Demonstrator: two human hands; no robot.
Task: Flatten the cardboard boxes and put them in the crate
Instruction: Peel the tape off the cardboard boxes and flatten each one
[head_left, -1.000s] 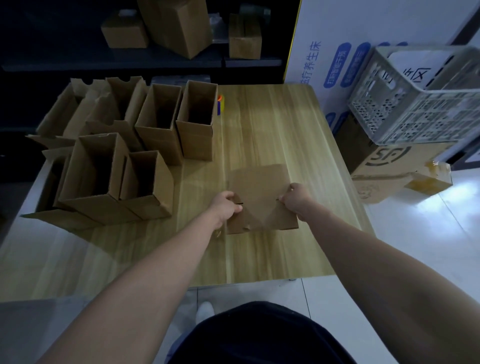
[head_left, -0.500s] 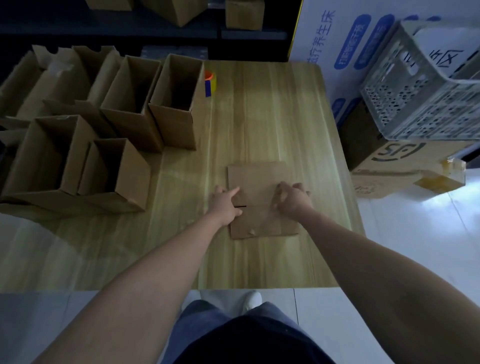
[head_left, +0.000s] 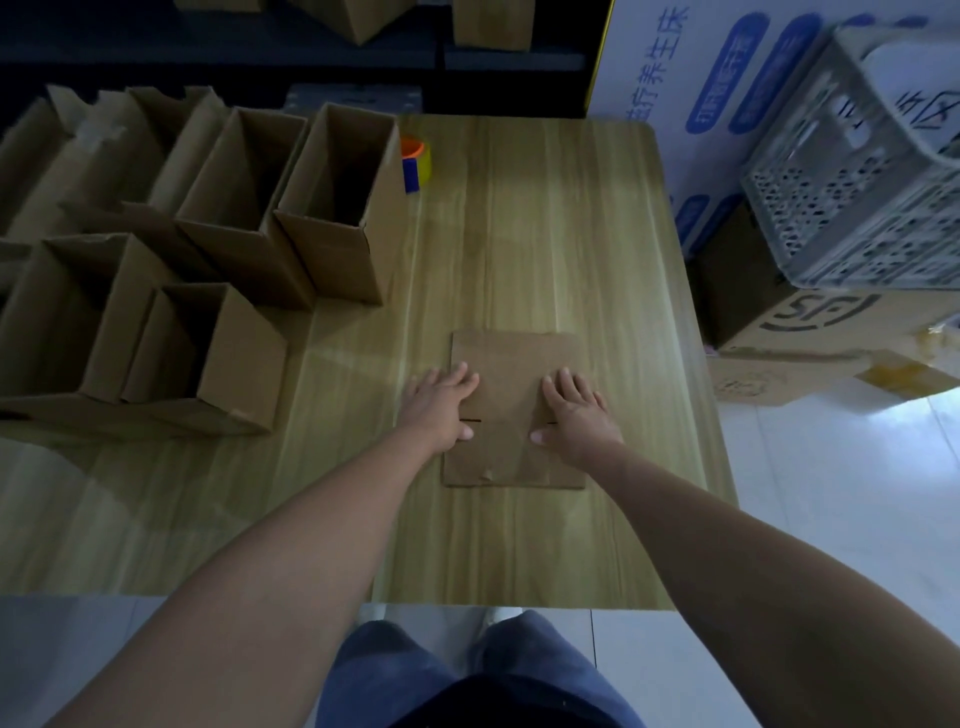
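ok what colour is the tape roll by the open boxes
The tape roll is yellowish with an orange core and blue patch; head view.

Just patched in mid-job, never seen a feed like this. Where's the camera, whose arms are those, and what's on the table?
No machine here: the single picture comes from a camera on a person's head, looking down at their own bare arms. The left hand and right hand lie flat, fingers straight, pressing a flattened box onto the wooden table. Nothing is gripped. At the table's left stand several open boxes, not yet flattened, with a tape roll beside them. The grey crate sits off the table to the right, on a printed carton.
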